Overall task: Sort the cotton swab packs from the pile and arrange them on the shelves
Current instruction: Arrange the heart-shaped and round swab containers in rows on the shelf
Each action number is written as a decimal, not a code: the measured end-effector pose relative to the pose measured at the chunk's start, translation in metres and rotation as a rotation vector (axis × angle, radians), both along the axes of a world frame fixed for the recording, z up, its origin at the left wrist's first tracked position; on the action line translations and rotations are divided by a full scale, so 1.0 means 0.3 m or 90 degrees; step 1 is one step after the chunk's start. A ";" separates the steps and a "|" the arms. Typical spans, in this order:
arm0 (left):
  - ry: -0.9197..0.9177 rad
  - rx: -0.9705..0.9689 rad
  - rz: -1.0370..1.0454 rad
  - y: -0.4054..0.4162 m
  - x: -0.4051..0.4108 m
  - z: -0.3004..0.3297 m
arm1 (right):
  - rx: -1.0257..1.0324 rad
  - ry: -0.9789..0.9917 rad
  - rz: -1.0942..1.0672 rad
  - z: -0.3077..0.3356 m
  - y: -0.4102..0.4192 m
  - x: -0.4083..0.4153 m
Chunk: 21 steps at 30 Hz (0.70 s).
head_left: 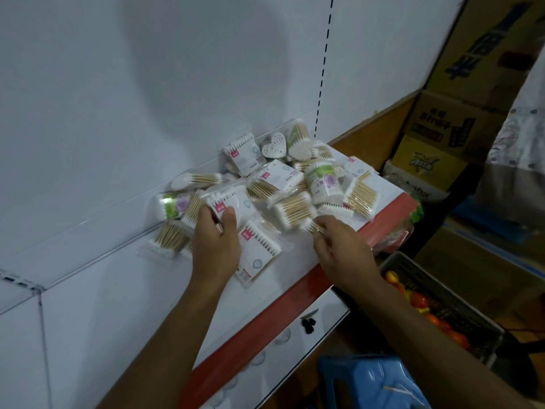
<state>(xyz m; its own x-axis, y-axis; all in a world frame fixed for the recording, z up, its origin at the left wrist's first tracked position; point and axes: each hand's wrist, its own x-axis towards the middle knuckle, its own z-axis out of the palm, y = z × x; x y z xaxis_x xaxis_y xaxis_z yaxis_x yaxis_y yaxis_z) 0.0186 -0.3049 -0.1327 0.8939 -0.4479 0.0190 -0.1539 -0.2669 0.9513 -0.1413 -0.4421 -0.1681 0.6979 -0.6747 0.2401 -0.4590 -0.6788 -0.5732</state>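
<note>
White shelf (118,290): swab packs (259,252) pointing variously

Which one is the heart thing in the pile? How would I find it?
Start at the white shelf with the red front edge, and follow the pile of cotton swab packs to its far end against the back wall. There sits the heart-shaped box, white with small dots on top. Its neighbours are flat clear bags or a round tub; only this and the one beside it are hearts.
</note>
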 end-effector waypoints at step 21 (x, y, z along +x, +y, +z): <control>-0.001 -0.183 0.406 0.579 0.077 0.122 | 0.721 -0.219 0.276 0.130 0.552 0.373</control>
